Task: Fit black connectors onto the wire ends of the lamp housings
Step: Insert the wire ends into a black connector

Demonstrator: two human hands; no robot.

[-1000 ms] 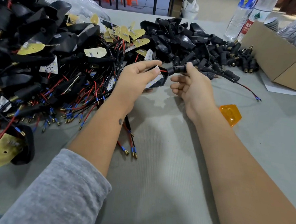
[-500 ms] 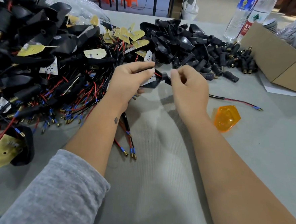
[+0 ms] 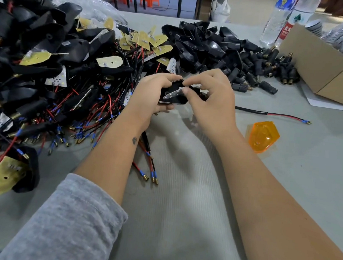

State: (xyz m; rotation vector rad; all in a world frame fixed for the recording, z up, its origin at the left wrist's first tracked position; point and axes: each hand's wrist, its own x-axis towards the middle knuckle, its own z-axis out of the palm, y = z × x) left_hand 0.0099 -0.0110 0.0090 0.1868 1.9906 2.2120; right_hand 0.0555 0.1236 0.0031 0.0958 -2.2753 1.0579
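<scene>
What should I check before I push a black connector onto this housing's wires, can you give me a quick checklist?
1. Lamp housing held firmly: ok, the left hand grips it and the right hand pinches its top edge.
2. Connector in hand: not ok, neither hand holds one.
3. Connectors within reach: ok, a pile of loose connectors lies just beyond the right hand.
4. Wire ends free: ok, the lead trails right across the table, its tips bare.
5. Lead attached to this housing: cannot tell, the right hand hides the junction.
6. Orange lens clear of the lead: ok, it lies apart.
</scene>
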